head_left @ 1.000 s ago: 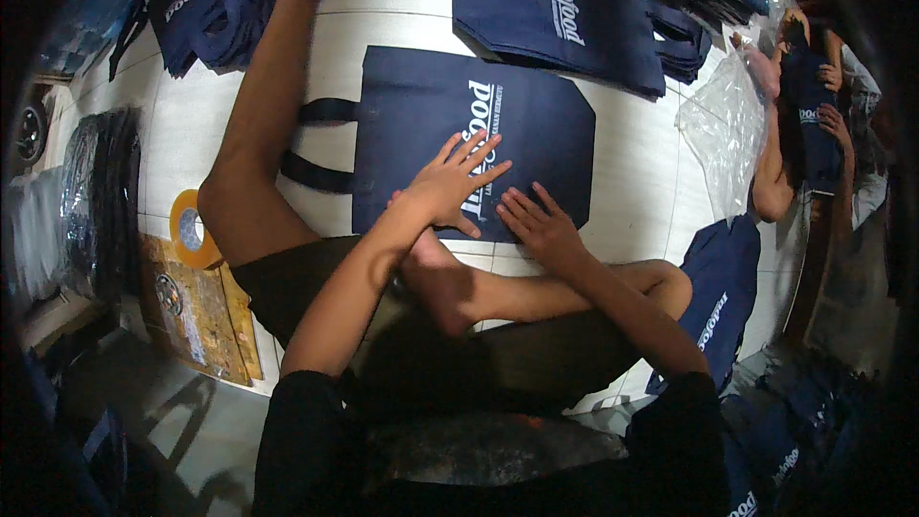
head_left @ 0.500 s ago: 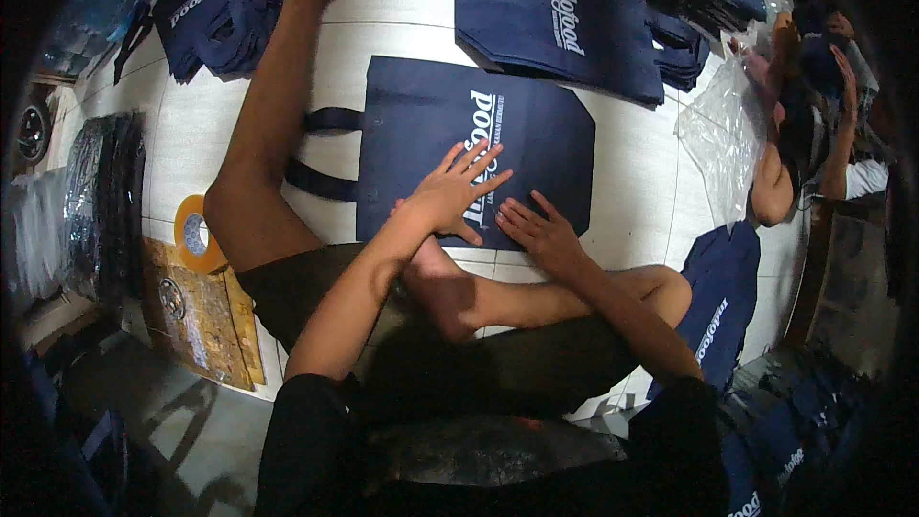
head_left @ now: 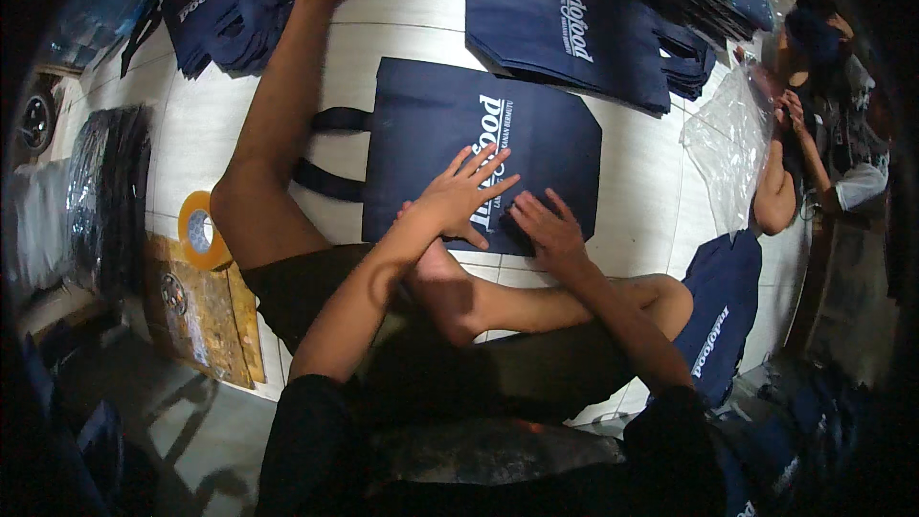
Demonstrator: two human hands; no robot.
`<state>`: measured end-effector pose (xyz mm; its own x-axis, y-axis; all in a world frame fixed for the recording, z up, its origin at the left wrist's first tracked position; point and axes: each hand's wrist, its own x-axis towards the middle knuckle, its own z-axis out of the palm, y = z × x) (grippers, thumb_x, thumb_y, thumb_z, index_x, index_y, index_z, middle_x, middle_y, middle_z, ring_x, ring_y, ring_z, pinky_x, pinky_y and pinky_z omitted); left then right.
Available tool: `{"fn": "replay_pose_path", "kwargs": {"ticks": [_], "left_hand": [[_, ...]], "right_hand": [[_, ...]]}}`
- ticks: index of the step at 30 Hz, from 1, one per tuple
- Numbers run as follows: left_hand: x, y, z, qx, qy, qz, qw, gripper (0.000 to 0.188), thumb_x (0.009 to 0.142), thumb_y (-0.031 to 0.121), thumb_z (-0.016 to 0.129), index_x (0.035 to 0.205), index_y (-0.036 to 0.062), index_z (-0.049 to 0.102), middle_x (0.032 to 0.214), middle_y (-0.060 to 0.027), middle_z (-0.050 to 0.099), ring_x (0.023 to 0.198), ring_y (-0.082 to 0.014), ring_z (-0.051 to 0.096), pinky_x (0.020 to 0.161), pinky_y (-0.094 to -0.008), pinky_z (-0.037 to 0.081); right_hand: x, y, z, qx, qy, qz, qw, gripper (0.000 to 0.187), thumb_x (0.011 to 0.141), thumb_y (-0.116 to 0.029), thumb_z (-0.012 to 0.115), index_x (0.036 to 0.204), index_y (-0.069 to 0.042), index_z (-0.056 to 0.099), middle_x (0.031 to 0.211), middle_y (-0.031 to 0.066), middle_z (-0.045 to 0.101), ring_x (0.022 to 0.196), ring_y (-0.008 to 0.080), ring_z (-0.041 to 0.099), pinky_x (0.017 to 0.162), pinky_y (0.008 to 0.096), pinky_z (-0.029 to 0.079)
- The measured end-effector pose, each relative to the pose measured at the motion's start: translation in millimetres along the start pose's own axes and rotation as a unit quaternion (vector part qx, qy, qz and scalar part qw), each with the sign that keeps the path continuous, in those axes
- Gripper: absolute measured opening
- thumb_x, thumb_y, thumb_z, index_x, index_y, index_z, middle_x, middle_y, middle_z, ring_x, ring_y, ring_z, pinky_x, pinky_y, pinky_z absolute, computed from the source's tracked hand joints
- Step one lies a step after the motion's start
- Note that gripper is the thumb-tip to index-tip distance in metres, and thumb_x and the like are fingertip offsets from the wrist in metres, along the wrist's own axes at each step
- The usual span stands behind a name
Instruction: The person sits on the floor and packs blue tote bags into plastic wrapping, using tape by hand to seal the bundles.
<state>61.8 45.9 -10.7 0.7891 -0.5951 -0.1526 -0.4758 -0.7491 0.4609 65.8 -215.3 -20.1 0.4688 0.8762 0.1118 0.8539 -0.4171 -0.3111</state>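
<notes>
A navy fabric tote bag (head_left: pixel 555 134) lies flat on the tiled floor before me, its white print running crosswise and its two handles pointing left. My left hand (head_left: pixel 466 196) rests on the bag's printed middle with fingers spread. Close to its right, my right hand (head_left: pixel 550 230) is over the bag's near edge, fingers apart and slightly bent. Neither hand grips anything. Part of the print is hidden beneath my left hand.
Stacked navy bags (head_left: pixel 565 29) lie beyond, with more at far left (head_left: pixel 225 14). Clear plastic (head_left: pixel 723 139) is at right, near another person (head_left: pixel 809 148). By my left knee are a tape roll (head_left: pixel 201 230) and a worn brown board (head_left: pixel 206 316). Wrapped bundles (head_left: pixel 105 201) stand left.
My right hand has drawn back slightly toward the bag's near edge, its fingers more bent. My left hand stays spread on the bag. The other person's arms have shifted.
</notes>
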Motion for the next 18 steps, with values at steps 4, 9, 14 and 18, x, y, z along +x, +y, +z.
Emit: {"fn": "replay_pose_path", "kwargs": {"ticks": [4,9,14,18], "left_hand": [[-1.6,-0.2,2.6,-0.005,0.001,-0.002,1.000,0.123,0.059,0.057,0.087,0.160,0.0207,0.026,0.168,-0.0177,0.008,0.155,-0.0371,0.008,0.124,-0.0545,0.010],[-0.1,-1.6,-2.4,0.010,-0.012,-0.005,1.000,0.122,0.061,0.057,0.086,0.160,0.0211,0.025,0.168,-0.0180,0.008,0.155,-0.0369,0.007,0.123,-0.0553,0.010],[0.4,5.5,-12.1,-0.129,0.055,-0.014,0.990,0.100,0.065,0.050,0.087,0.149,0.0132,0.047,0.163,-0.0226,0.025,0.153,-0.0367,0.016,0.123,-0.0546,0.009],[3.0,25.1,-13.8,-0.398,0.095,-0.012,0.912,0.086,0.072,0.038,0.089,0.143,0.0059,0.053,0.131,-0.0190,0.064,0.123,-0.0287,0.060,0.108,-0.0422,0.043]], "right_hand": [[-6.2,-6.5,4.6,-0.012,-0.008,-0.016,1.000,0.060,0.082,-0.007,0.061,0.142,-0.012,0.054,0.149,0.0045,0.052,0.141,0.0185,0.045,0.122,0.0535,0.025],[2.6,-8.5,-7.3,0.078,-0.031,0.059,0.995,0.050,0.092,-0.007,0.059,0.141,-0.010,0.053,0.139,0.0046,0.062,0.131,0.0220,0.056,0.119,0.0486,0.031],[15.5,-17.4,-30.3,0.598,0.194,0.356,0.691,0.029,0.103,-0.013,0.055,0.128,-0.001,0.061,0.123,0.0113,0.070,0.120,0.0216,0.064,0.111,0.0364,0.044],[9.9,-18.3,-30.8,0.692,0.215,0.385,0.572,0.022,0.100,-0.011,0.060,0.116,0.002,0.067,0.121,0.0134,0.070,0.111,0.0174,0.066,0.103,0.0308,0.048]]}}
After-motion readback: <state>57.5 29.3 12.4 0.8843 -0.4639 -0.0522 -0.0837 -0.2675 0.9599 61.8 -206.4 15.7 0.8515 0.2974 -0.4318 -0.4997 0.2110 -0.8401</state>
